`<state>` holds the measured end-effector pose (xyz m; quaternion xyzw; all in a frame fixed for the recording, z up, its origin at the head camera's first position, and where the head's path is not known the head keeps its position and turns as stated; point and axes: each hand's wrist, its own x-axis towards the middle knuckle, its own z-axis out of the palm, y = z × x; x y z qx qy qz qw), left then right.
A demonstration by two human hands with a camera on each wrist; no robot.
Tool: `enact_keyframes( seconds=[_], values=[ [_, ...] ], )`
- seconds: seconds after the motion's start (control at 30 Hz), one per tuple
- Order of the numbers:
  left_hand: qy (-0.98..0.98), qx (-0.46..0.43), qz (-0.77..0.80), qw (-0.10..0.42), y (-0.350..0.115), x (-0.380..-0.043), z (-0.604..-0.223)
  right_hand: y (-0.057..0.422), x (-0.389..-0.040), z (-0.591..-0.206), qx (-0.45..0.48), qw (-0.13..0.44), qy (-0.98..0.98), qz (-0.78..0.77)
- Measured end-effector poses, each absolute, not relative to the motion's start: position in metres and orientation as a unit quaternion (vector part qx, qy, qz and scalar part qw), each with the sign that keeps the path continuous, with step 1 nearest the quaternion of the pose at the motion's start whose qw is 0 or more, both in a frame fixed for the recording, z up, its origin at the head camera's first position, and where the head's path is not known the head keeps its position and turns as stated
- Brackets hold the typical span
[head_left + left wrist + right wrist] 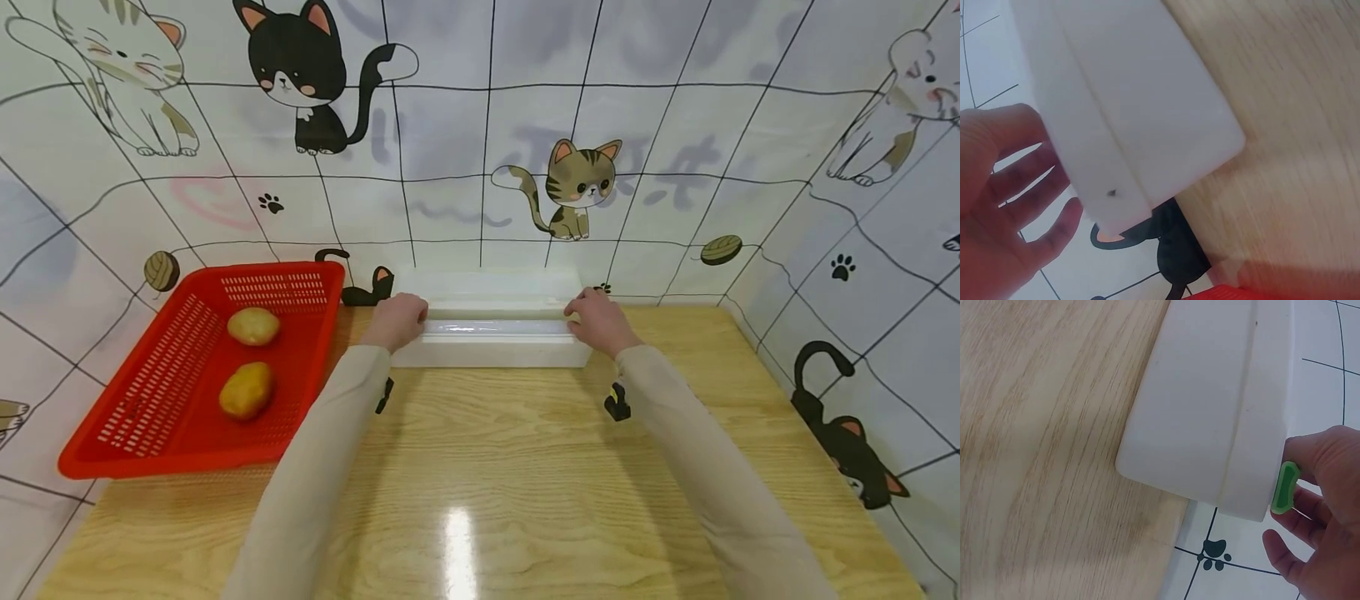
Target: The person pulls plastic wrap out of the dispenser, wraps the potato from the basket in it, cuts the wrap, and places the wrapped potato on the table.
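Observation:
A long white box (491, 352) lies across the far side of the wooden table, its lid (487, 283) raised at the back. Along its top runs a shiny clear strip (495, 327), between my two hands. My left hand (397, 322) holds the strip's left end; in the left wrist view its thumb and fingertips go behind the box's edge. At the other end, my right hand (602, 323) pinches the strip. A small green end piece (1284, 487) shows between thumb and fingers, right at the box's edge in the right wrist view.
On the left of the table stands a red plastic basket (187, 450) with two potatoes, one pale (253, 326) and one yellower (247, 391). A wall covering (450, 125) with cartoon cats rises behind the table and at both sides.

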<state>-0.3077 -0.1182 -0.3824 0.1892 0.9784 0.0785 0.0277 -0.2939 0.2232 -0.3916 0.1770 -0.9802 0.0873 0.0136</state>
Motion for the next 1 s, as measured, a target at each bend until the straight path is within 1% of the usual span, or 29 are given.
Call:
enact_keyframes(
  seconds=[0.33,0.57,0.77,1.0],
  values=[
    [0.976,0.181,0.116,0.043,-0.122,-0.308,-0.377,0.224,-0.296,-0.39,0.17,0.025,-0.98,0.095],
    [0.972,0.185,0.13,0.063,-0.124,-0.307,-0.373,0.227,-0.297,-0.392,0.166,0.026,-0.972,0.167],
    [0.969,0.182,0.146,0.078,-0.128,-0.31,-0.371,0.23,-0.297,-0.394,0.178,0.03,-0.965,0.192],
    [0.967,0.189,0.158,0.067,-0.135,-0.311,-0.371,0.232,-0.294,-0.399,0.201,0.052,-0.949,0.237]
  ],
)
